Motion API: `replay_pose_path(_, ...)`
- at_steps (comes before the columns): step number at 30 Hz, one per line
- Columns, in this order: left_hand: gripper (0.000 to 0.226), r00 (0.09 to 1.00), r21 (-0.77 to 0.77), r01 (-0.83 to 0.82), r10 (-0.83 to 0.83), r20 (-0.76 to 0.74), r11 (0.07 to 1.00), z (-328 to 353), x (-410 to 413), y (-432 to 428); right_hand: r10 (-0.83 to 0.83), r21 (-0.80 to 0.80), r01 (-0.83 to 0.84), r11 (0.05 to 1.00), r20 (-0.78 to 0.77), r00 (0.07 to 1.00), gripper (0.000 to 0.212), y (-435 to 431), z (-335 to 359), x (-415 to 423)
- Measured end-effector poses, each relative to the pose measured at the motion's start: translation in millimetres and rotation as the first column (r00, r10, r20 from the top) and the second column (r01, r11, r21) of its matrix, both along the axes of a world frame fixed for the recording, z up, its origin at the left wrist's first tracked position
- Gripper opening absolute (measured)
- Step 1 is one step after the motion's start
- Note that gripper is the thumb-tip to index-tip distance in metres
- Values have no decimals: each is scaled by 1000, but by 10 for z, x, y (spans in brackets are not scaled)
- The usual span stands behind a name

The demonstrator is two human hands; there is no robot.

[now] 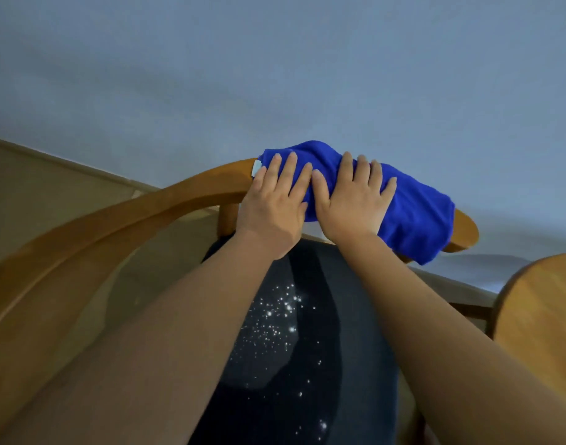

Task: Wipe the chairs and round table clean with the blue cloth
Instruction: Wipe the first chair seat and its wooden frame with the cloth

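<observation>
Both hands (pixel 273 205) (pixel 355 203) on blue cloth (pixel 419 216)

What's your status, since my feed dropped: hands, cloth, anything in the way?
Left hand and right hand both flat on the blue cloth. Cloth draped over the chair rail. Nothing blocking the rail.

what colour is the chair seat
Dark, near-black chair seat scattered with small white sparkling specks; it shows in the head view.

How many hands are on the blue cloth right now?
2. The left hand presses the blue cloth near its white tag; the right hand presses beside it, nearer the middle. The cloth is draped over the wooden chair rail.
</observation>
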State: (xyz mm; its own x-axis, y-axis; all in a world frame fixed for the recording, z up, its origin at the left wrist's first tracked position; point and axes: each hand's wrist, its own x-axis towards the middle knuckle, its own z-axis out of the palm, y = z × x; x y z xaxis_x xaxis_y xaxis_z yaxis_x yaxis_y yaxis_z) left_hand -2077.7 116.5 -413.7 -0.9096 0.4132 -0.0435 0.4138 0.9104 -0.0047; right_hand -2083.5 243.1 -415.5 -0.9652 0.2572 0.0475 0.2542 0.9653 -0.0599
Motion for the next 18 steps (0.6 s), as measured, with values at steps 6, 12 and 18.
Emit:
replay_pose_path(6, 60, 966, -126, -243, 251, 55, 962, 54, 81, -805, 197, -12, -197, 980, 61, 979, 70, -910, 13, -176)
replay_pose_path(12, 64, 936, -402, -300, 349, 53, 865, 265, 358, -1265, 218, -177, -205, 963, 59, 974, 61, -1731, -57, 22)
replay_pose_path(18, 63, 959, -441, -256, 284, -3, 860, 483, 698, -1666, 41, -756, -160, 635, -174, 984, 69, -2202, -1, 384)
